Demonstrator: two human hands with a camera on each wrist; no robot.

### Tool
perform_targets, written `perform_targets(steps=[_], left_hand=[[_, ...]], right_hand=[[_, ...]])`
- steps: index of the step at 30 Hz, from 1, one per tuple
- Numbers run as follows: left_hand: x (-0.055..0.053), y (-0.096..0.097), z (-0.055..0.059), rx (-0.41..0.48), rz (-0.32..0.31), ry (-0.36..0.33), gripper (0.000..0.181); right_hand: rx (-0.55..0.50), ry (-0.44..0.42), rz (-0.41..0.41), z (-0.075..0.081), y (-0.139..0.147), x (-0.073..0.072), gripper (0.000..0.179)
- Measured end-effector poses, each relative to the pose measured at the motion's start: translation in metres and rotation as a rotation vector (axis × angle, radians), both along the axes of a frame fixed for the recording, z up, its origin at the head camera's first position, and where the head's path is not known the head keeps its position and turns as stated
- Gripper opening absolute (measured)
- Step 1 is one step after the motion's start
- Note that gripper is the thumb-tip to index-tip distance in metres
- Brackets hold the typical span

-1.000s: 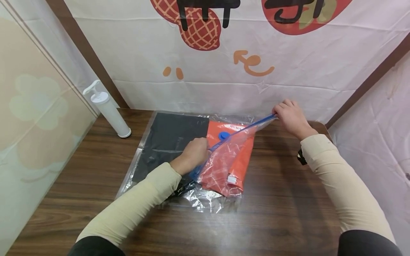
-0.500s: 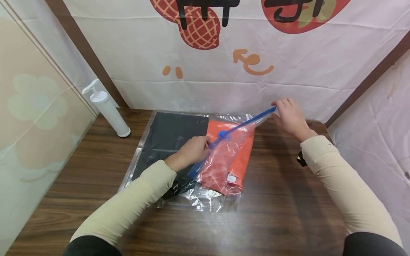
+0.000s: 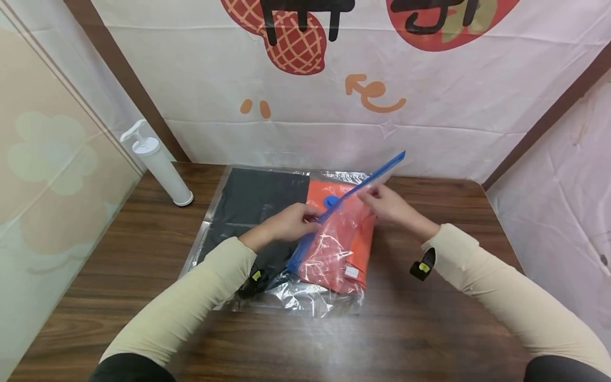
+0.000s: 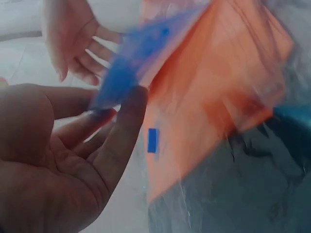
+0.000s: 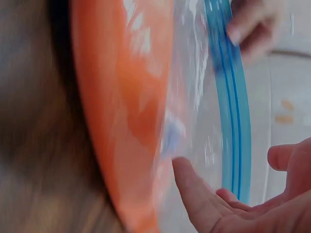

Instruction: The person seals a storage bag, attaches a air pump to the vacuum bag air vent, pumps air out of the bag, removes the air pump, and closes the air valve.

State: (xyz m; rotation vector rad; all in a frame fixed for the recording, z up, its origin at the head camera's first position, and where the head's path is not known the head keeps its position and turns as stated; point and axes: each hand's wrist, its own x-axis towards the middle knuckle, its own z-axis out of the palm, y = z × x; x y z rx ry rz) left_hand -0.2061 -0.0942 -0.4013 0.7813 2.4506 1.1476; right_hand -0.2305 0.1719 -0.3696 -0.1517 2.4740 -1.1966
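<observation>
Clear bag (image 3: 310,305), dark cloth (image 3: 267,196) and orange cloth (image 3: 361,248) inside, left hand (image 3: 290,222) pinching zip (image 3: 355,190), right hand (image 3: 389,205) wide

A booth-like work corner is formed by a wood-grain table (image 3: 406,329), backed by a creased hanging (image 3: 200,69) printed with cartoon shapes and flanked by a flower-printed panel (image 3: 52,212). Whether it belongs to a home or shop cannot be told.

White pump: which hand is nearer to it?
Left. The left hand pinches the blue zip strip, right of the white pump; the right hand is farther right.
</observation>
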Motion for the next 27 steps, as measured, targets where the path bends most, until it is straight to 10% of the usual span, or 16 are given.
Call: perform_targets(steps=[11,23,27], left_hand=[[0.011,0.014,0.009,0.086,-0.058,-0.170,0.036],[0.015,0.013,0.013,0.074,-0.038,-0.103,0.043],[0.012,-0.012,0.003,-0.046,0.021,0.049,0.048]], right_hand=[[-0.175,-0.202,0.023,0.000,-0.019,0.010,0.069],[-0.244,-0.219,-0.115,0.007,-0.012,0.008,0.033],[-0.314,-0.252,-0.113,0.012,0.002,0.009,0.024]])
